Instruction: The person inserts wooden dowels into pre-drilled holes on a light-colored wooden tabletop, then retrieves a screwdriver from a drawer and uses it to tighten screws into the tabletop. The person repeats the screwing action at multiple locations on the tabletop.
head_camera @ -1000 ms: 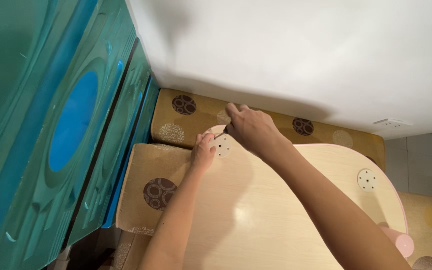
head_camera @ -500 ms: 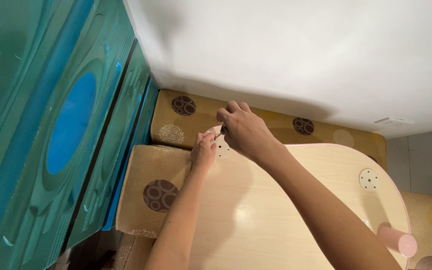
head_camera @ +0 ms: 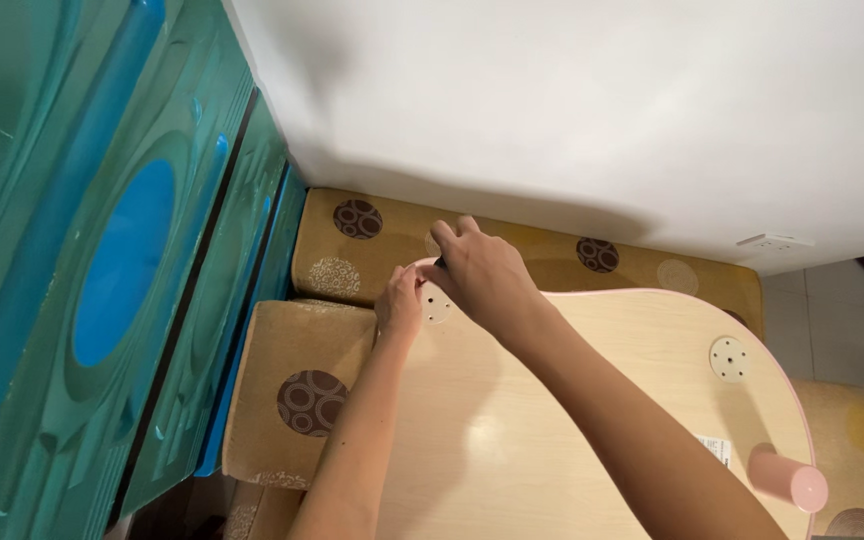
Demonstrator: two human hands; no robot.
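A: What is different from a moment ago?

B: Not much. Both hands sit at the same round plate. The pink leg looks a bit more in view down at 4 o'clock.

A: Where is the right hand (head_camera: 482, 275)?

B: On the far corner of the wooden tabletop (head_camera: 552, 420), up at about 11 o'clock. Its fingers are curled shut around a small dark tool (head_camera: 439, 263). Only the tip of that tool shows, so I cannot tell what kind it is.

A: And the left hand (head_camera: 400, 305)?

B: Just beside it, to the left. Its fingers rest on the edge of the tabletop, next to the round white plate (head_camera: 436, 302). I think it keeps the board from sliding while the other hand works. I cannot tell if it grips anything.

A: Why is the tabletop upside down?

B: So the plates for the legs face up. A second plate (head_camera: 729, 358) sits bare at 3 o'clock. A pink leg (head_camera: 787, 478) stands near it.

A: What is under the board?

B: Brown cushions (head_camera: 302, 390) with circle patterns. They likely keep it soft and steady. A teal mat (head_camera: 102, 280) leans at 9 o'clock, by the white wall (head_camera: 572, 110).
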